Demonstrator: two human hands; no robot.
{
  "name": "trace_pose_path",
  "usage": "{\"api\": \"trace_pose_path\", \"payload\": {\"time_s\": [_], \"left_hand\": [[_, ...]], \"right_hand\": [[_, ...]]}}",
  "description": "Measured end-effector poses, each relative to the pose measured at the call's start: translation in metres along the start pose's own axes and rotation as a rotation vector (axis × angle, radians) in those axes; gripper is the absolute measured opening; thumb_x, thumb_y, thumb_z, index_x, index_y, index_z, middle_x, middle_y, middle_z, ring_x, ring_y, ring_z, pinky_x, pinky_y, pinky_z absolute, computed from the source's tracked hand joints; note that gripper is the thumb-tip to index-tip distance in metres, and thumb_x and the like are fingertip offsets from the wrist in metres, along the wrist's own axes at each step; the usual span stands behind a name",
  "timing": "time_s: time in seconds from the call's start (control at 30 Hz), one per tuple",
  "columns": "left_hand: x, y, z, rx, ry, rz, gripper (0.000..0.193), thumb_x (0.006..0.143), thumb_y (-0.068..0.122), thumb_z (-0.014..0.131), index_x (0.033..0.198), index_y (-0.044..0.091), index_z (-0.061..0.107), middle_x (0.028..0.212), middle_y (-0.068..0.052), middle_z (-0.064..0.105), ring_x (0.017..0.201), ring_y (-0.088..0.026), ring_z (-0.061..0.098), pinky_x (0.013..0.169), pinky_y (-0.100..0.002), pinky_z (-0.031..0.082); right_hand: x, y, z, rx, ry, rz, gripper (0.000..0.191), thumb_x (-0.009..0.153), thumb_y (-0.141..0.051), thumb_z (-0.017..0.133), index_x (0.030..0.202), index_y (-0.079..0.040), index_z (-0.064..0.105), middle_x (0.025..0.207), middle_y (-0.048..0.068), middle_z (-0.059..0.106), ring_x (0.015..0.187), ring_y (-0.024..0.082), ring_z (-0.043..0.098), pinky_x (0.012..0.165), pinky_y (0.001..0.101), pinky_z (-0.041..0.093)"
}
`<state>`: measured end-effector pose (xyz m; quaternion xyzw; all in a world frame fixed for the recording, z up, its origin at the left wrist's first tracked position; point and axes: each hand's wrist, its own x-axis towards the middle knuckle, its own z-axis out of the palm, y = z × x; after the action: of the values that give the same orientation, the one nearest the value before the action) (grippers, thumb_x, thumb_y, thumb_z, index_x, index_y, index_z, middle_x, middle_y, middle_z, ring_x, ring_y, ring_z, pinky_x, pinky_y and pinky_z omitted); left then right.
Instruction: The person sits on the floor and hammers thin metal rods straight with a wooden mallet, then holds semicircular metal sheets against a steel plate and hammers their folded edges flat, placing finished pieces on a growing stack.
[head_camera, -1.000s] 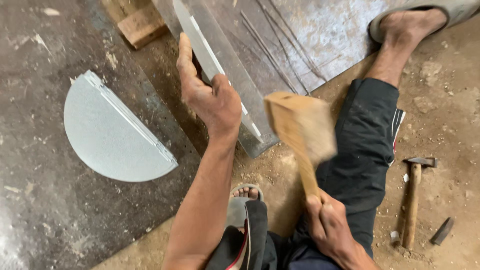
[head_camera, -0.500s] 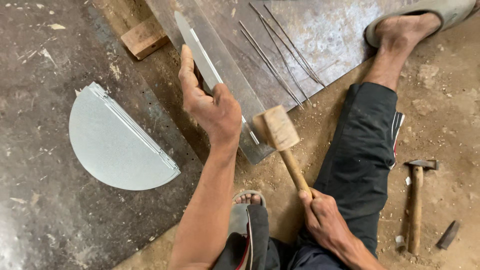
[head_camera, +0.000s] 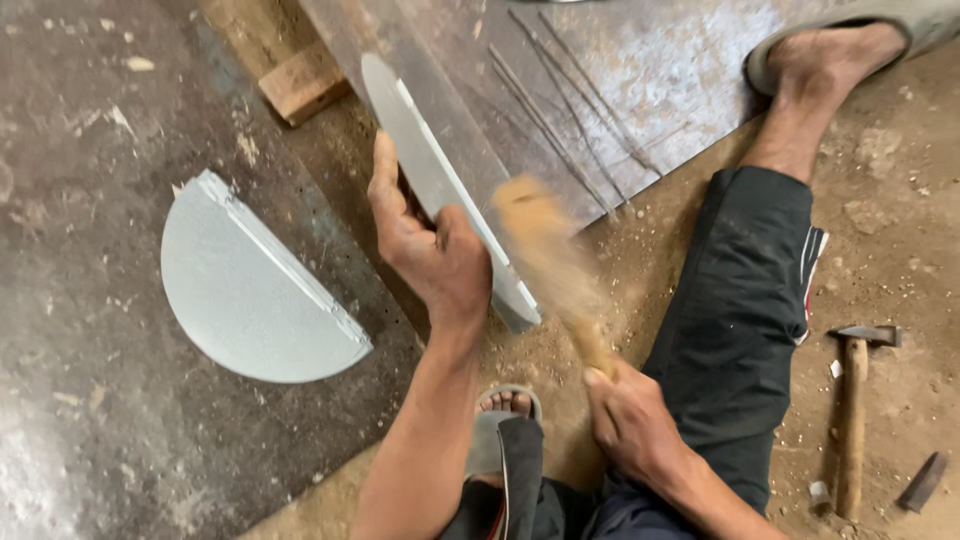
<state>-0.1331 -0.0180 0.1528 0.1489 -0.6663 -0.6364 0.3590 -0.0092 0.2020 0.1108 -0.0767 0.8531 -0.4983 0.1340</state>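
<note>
Wooden, motion-blurred mallet (head_camera: 548, 262) sat clenched in the right hand (head_camera: 630, 420) while the left hand (head_camera: 432, 252) gripped the grey sheet-metal strip (head_camera: 440, 180).

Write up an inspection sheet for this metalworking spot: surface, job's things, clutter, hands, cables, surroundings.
Surface: dirt floor with a dark metal sheet laid on it.
Job's things: metal strip on edge; wooden mallet, motion-blurred.
Clutter: half-round metal piece, wood block, thin rods, hammer, small chisel-like piece.
Hands: left hand grips the strip; right hand grips the mallet handle.
Cables: nothing seen.
Surroundings: person's legs, sandalled feet.
</note>
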Motion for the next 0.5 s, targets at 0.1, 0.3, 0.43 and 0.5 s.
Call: {"api": "trace_pose_path", "payload": {"time_s": [0.1, 0.3, 0.43, 0.5], "left_hand": [[-0.003, 0.002, -0.002, -0.098, -0.017, 0.021, 0.072, 0.084, -0.015, 0.038, 0.156, -0.010, 0.035, 0.149, -0.019, 0.049, 0.139, -0.026, 0.057, 0.122, -0.036, 0.048], [-0.005, 0.005, -0.003, 0.017, 0.029, 0.020, 0.073, 0.083, -0.015, 0.041, 0.156, -0.009, 0.040, 0.145, -0.017, 0.053, 0.133, -0.025, 0.059, 0.119, -0.033, 0.047], [-0.007, 0.004, -0.003, -0.094, 0.016, 0.022, 0.074, 0.081, -0.013, 0.037, 0.155, -0.009, 0.038, 0.149, -0.017, 0.051, 0.137, -0.024, 0.057, 0.120, -0.033, 0.047], [-0.008, 0.004, -0.005, 0.039, 0.028, 0.003, 0.076, 0.081, -0.014, 0.038, 0.156, -0.010, 0.040, 0.146, -0.019, 0.054, 0.134, -0.025, 0.059, 0.119, -0.034, 0.047]], "right_hand": [[0.006, -0.002, 0.003, -0.146, -0.070, 0.038, 0.038, 0.108, -0.018, 0.049, 0.076, 0.002, 0.058, 0.065, 0.008, 0.052, 0.056, 0.017, 0.050, 0.054, 0.0366, 0.043], [0.001, -0.005, 0.006, 0.237, -0.054, 0.414, 0.029, 0.108, -0.014, 0.049, 0.089, 0.002, 0.065, 0.063, 0.013, 0.047, 0.052, 0.025, 0.042, 0.049, 0.0436, 0.032], [0.005, -0.012, 0.001, -0.062, -0.013, 0.082, 0.033, 0.103, -0.016, 0.050, 0.077, 0.000, 0.060, 0.060, 0.014, 0.053, 0.051, 0.032, 0.051, 0.049, 0.0415, 0.042], [0.005, -0.016, -0.001, -0.008, 0.022, -0.042, 0.027, 0.104, -0.013, 0.047, 0.085, 0.000, 0.060, 0.066, 0.017, 0.055, 0.055, 0.036, 0.052, 0.052, 0.0407, 0.044]]}}
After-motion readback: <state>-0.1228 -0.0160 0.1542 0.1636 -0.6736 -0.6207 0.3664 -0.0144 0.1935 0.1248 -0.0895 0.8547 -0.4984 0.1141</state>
